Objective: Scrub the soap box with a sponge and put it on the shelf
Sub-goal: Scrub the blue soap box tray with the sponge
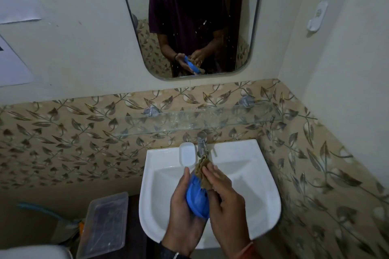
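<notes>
Holding the blue soap box (196,197) over the white sink (261,191), I have my left hand (185,214) wrapped around its left side and underside, thumb stretched up along its far edge. My right hand (226,197) presses a tan sponge (203,171) flat against the box's upper right part, fingers closed on it, its far end sticking up towards the tap (202,143). A white lid (187,153) lies on the sink's far rim, just left of the tap. The glass shelf (189,121) runs along the leaf-patterned tiles beyond the tap, well apart from the box. A clear plastic container (105,223) sits near left of the sink. The mirror (193,21) above reflects my hands.
</notes>
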A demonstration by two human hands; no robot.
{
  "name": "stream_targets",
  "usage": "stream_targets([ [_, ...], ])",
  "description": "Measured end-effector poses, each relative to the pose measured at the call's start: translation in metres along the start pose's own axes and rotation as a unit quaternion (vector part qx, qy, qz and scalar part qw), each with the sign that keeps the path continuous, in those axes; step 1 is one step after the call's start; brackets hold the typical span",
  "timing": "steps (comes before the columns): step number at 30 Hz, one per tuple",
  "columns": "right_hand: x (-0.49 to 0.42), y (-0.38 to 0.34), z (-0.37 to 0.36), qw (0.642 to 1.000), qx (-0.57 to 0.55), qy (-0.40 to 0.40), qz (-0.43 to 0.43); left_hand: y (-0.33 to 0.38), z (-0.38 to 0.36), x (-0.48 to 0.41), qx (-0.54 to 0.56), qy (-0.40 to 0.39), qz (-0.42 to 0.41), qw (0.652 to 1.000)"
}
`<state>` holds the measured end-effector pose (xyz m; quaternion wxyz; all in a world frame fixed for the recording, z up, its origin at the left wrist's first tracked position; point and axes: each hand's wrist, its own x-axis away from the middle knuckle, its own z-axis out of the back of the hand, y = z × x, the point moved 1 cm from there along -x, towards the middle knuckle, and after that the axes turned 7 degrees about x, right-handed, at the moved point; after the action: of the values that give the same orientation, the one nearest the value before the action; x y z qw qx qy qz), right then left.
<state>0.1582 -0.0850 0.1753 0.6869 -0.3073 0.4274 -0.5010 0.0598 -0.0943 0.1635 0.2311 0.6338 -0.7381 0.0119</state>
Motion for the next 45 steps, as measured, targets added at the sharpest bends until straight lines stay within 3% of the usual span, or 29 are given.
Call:
stream_targets([
  [5, 0.02, -0.01, 0.003, 0.98, 0.046, -0.119, 0.152, 0.013, 0.0, -0.002, 0.025, 0.013, 0.049, 0.998],
  [9, 0.005, -0.008, 0.018, 0.969, 0.089, -0.108, 0.204, 0.012, 0.0, -0.001, 0.04, 0.028, 0.016, 0.999],
  [14, -0.026, -0.012, 0.016, 0.975, 0.136, -0.091, 0.151, 0.007, -0.006, 0.001, 0.062, -0.032, 0.014, 0.997],
  [18, 0.013, -0.026, 0.002, 0.943, 0.144, -0.155, 0.256, 0.018, -0.009, 0.0, 0.005, -0.039, 0.038, 0.999],
  [20, 0.005, -0.017, 0.013, 0.934, 0.151, -0.128, 0.298, 0.018, -0.008, 0.0, 0.031, -0.038, 0.032, 0.998],
  [25, -0.041, -0.016, 0.018, 0.974, 0.141, -0.061, 0.165, 0.006, -0.005, 0.004, 0.073, -0.031, -0.023, 0.997],
  [31, 0.014, -0.013, 0.011, 0.925, 0.144, -0.183, 0.3, 0.021, 0.002, 0.003, 0.042, -0.02, 0.03, 0.998],
  [36, -0.029, 0.012, 0.026, 0.969, 0.155, -0.08, 0.176, 0.017, 0.008, 0.002, 0.024, 0.0, -0.084, 0.996],
  [40, -0.036, 0.0, 0.009, 0.971, 0.176, -0.016, 0.163, 0.016, 0.002, 0.003, 0.036, -0.022, -0.08, 0.996],
  [42, -0.015, -0.005, -0.004, 0.968, 0.176, -0.013, 0.176, 0.019, 0.003, 0.002, 0.023, -0.022, -0.065, 0.997],
  [45, 0.02, 0.003, -0.007, 0.961, 0.152, -0.078, 0.216, 0.024, 0.006, -0.001, -0.009, -0.009, -0.063, 0.998],
])
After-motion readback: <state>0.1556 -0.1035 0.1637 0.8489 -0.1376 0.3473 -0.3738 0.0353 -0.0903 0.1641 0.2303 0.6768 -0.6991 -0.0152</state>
